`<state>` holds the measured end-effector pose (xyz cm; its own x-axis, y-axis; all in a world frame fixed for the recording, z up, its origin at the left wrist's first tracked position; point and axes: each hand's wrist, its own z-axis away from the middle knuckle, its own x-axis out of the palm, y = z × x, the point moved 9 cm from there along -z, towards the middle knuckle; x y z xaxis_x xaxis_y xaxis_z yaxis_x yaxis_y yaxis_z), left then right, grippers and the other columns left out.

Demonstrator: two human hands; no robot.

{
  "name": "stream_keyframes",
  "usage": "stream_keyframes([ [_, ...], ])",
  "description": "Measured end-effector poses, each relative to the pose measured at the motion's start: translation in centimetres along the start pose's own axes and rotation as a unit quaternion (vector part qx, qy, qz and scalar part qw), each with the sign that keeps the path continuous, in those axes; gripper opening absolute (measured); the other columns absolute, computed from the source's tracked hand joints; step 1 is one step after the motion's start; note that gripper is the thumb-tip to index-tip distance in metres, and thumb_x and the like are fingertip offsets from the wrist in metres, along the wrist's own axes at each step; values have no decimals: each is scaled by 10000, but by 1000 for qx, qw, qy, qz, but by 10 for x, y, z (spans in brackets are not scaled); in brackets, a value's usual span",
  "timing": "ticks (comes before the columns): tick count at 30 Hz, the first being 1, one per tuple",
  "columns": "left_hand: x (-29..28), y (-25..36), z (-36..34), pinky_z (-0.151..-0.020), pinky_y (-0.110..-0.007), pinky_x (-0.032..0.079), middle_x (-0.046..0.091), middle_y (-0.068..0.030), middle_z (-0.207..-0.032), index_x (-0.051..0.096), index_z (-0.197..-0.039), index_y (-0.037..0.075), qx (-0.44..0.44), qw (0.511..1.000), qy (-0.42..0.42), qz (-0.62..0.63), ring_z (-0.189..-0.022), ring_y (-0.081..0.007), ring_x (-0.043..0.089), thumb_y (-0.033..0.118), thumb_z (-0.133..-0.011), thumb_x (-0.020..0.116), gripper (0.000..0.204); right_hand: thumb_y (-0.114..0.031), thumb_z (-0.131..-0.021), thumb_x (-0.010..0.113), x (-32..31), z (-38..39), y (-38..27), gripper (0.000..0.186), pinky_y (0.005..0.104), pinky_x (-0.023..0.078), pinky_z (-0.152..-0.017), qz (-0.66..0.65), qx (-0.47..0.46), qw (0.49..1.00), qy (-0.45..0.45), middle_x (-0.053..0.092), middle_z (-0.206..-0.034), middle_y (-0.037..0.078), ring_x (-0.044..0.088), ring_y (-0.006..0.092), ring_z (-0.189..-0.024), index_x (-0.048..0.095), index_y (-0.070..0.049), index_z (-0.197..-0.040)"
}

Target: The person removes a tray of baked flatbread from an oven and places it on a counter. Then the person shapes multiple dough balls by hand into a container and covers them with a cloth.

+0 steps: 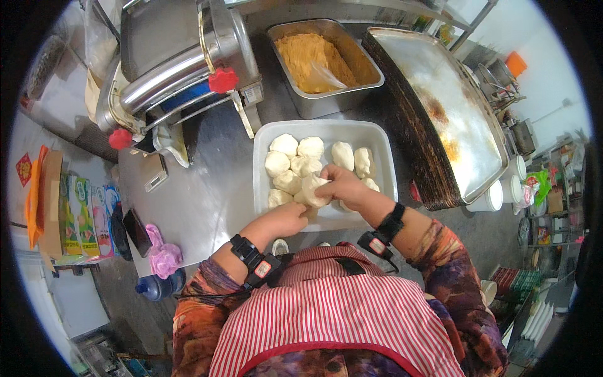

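Right hand (pixel 342 185) pinches a pale round dough ball (pixel 314 188) at 6 o'clock in the white rectangular plastic tray (pixel 264 182). Left hand (pixel 286 218), curled shut, steadies it from below. Steel tub of orange crumbs (pixel 314 53) at 12, within reach.

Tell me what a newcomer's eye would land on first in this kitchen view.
First, the white tray of pale dough balls at the centre of the steel counter, where the right hand grips one dough ball and the left hand rests at the tray's near edge. Next, the steel pan of orange-brown crumbs behind it, and the red knobs on the machine at upper left.
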<state>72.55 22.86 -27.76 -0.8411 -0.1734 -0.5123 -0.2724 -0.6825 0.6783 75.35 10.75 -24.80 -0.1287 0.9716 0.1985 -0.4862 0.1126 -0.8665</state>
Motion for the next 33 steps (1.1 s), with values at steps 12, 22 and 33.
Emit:
stream_keyframes([
  [12, -66, 39, 39, -916, -390, 500, 534, -124, -1244, 378, -1331, 28, 123, 757, 34, 641, -1090, -258, 580, 247, -959, 490, 445, -88, -712, 763, 45, 70, -103, 611, 289, 517, -799, 162, -272, 948, 17, 593, -1131, 81, 590, 164, -972, 499, -33, -1260],
  [22, -82, 44, 50, -710, -323, 573, 590, -100, -1130, 376, -1351, 72, 73, 826, 85, 553, -947, -246, 647, 23, -881, 517, 493, -72, -798, 686, 69, 55, -78, 490, 277, 486, -827, 138, -199, 967, 84, 612, -1105, 91, 582, 139, -966, 518, -45, -1257],
  [33, -99, 36, 50, -833, -413, 550, 524, -133, -1191, 376, -1291, 85, 107, 755, 133, 633, -1021, -278, 598, -23, -862, 413, 443, -41, -798, 622, 106, 64, -112, 423, 364, 444, -935, 339, -329, 873, 122, 529, -1249, 186, 533, 297, -1140, 553, -48, -1215],
])
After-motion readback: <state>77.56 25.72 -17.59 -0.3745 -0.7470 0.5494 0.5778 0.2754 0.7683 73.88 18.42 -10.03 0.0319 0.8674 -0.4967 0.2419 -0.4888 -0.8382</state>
